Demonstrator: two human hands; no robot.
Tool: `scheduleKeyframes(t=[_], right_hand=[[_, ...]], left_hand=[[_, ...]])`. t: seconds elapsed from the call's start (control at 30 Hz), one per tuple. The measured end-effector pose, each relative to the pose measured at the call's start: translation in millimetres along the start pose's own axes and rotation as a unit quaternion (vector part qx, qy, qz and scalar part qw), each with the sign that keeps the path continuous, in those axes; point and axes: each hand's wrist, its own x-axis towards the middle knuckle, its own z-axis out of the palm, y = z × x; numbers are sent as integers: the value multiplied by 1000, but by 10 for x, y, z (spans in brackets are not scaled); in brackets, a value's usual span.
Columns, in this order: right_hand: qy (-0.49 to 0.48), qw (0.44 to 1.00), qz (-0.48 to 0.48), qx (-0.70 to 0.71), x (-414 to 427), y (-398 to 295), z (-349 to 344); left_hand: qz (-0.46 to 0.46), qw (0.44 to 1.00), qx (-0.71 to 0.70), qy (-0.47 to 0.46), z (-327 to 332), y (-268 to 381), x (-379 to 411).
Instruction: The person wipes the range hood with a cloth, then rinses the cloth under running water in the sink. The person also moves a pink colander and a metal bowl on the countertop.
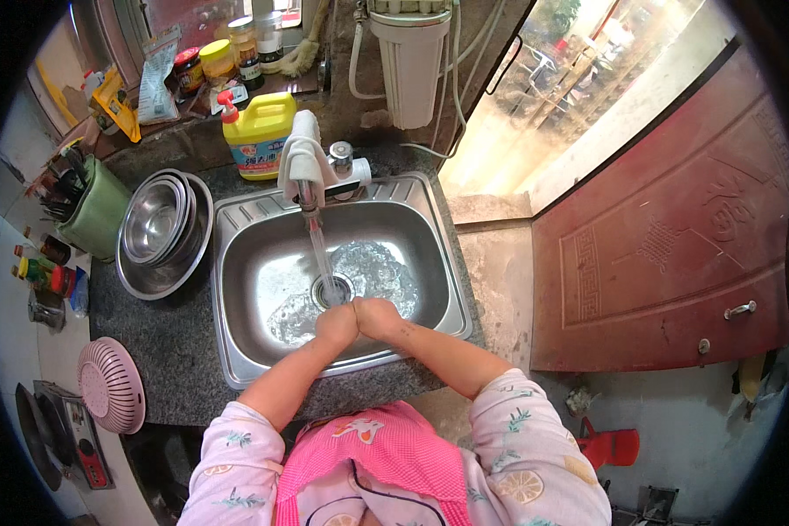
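Over the stainless steel sink (263,269), my left hand (337,327) and my right hand (377,317) press together, knuckles touching. Their fingers curl away from the camera, so I cannot tell whether anything is between them. Water (321,253) streams from the faucet (308,197) into the drain (322,292), just beyond my hands. A thin layer of water swirls on the basin floor. A white cloth (304,148) is draped over the faucet's neck. Behind it is the faucet's round metal knob (340,155).
Left of the sink, nested metal bowls (154,220) sit in a larger basin (164,286). A pink plastic colander (110,384) lies nearer. A yellow detergent jug (260,135) stands behind the sink, with a white water filter housing (411,72) above. At right is a red door (657,243).
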Motion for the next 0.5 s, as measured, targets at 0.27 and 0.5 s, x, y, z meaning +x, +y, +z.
scheduleKeyframes(t=[0.27,0.5], right_hand=[[231,935,-56,264,331,342,-651],[361,897,-71,247,707,-55,-1024]], left_hand=[[-67,882,-465,36,-167,-353,-103],[-106,574,-812,-15,-430,-166,130]])
